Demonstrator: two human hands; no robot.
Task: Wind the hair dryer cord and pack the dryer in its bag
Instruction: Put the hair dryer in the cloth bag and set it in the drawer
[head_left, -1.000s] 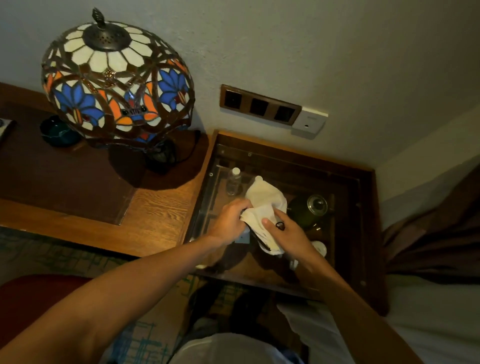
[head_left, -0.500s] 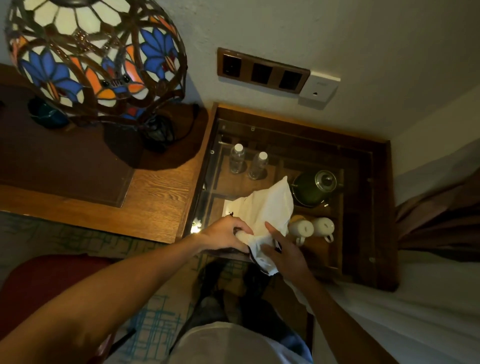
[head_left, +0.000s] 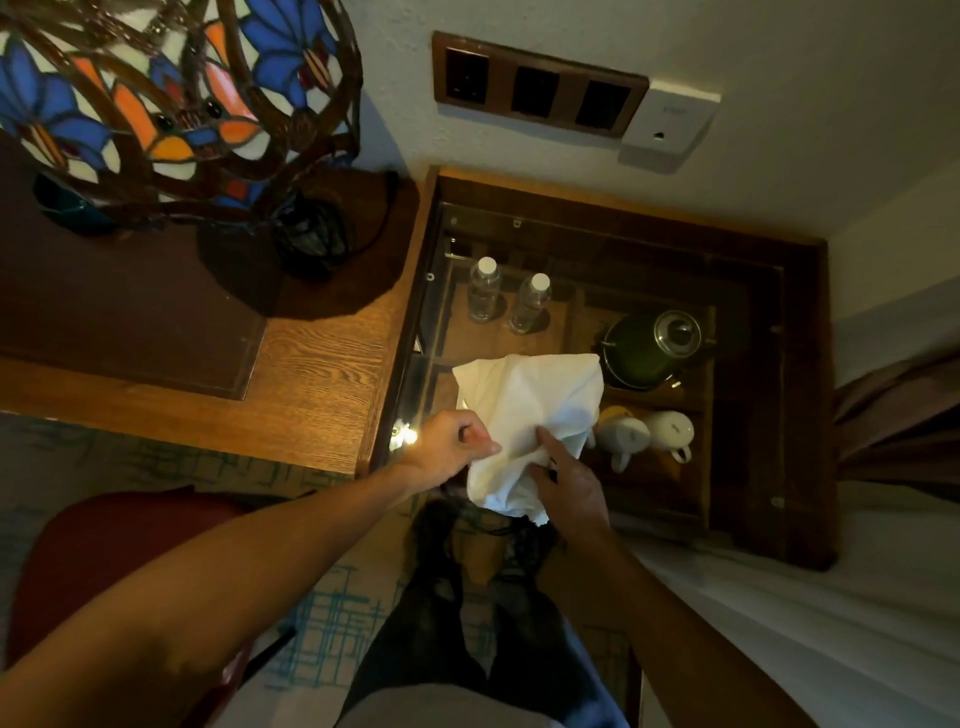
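At the bottom of the frame are the person's dark-trousered legs (head_left: 447, 613) and both bare forearms, reaching up toward the centre. The left hand (head_left: 447, 449) is curled into a fist, its fingers pinched on the left edge of a white cloth bag (head_left: 530, 415). The right hand (head_left: 569, 480) grips the bag's lower right part, fingers closed around the gathered fabric with the index finger lying along the cloth. The bag sits in the middle of the frame, held over the front edge of a glass-topped wooden cabinet (head_left: 769, 415); the hair dryer cannot be seen, and whether it is inside cannot be told. Just right of the bag, under the glass, stand 2 white cups (head_left: 649, 434). Above them is a dark green kettle (head_left: 649, 345), and further up, 2 water bottles (head_left: 506, 293). At the left, a wooden desk (head_left: 311, 384) carries a stained-glass lamp (head_left: 156, 98) in the upper left. On the wall at the top is a brown switch panel (head_left: 537, 83).
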